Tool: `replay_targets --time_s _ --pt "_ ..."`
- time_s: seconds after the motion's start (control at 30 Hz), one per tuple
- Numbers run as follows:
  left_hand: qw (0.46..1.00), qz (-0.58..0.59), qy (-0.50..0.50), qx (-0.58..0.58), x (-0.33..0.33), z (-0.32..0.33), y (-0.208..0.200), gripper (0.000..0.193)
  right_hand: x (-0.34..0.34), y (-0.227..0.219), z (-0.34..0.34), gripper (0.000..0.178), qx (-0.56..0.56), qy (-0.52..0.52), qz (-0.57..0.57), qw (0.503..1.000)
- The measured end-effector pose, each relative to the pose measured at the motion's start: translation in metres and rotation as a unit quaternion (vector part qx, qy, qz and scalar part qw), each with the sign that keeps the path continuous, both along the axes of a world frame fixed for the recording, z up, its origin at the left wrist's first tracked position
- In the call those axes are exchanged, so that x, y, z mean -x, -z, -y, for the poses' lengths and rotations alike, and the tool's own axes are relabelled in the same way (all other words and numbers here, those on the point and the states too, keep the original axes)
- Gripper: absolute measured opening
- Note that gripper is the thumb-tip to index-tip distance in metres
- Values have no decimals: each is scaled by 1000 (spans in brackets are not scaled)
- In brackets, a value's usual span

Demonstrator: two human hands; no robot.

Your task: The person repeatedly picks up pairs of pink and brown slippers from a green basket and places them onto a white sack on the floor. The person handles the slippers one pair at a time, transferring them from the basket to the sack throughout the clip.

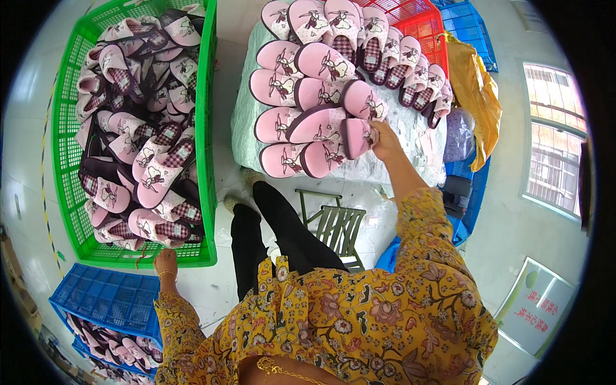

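Yellow floral blouse (359,314) fills the bottom centre, black trousers (282,237) above it; right hand (385,140) sits right of centre, fingers closed around the heel end of a pink slipper (358,136), setting it against the rows of pink slippers (308,96) stacked on a white wrapped bundle (410,138) at top centre. Left hand (165,262) is lower left, resting on the near rim of the green crate (206,160) heaped with loose slippers, fingers hidden so grip can't be judged. Pale floor throughout; blue crate (109,298) bottom left, red crate (417,19) top right, green folding stool (337,224) centre, window (552,141) at right.
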State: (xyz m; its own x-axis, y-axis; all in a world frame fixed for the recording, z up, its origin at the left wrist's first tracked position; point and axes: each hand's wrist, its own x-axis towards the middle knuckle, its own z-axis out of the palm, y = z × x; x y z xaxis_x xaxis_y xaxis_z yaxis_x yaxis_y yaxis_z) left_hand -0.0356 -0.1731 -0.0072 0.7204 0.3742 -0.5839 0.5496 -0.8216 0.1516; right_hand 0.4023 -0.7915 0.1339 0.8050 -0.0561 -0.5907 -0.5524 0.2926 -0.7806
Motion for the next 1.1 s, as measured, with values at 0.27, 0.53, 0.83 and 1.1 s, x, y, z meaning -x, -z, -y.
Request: replay_targets --time_s 0.27,0.53,0.83,1.1 --pt "1000 7 -8 7 -3 8 -8 26 -21 54 43 43 232 -112 -19 966" --pt "989 124 -70 34 -28 -18 -11 26 -13 15 109 35 419 78 -25 904" --pt "977 131 -158 -50 -26 -30 -28 28 8 -68 -304 20 377 -305 380 788" --pt "950 209 -188 -135 -40 -28 -22 21 -7 72 -535 19 177 -507 230 811"
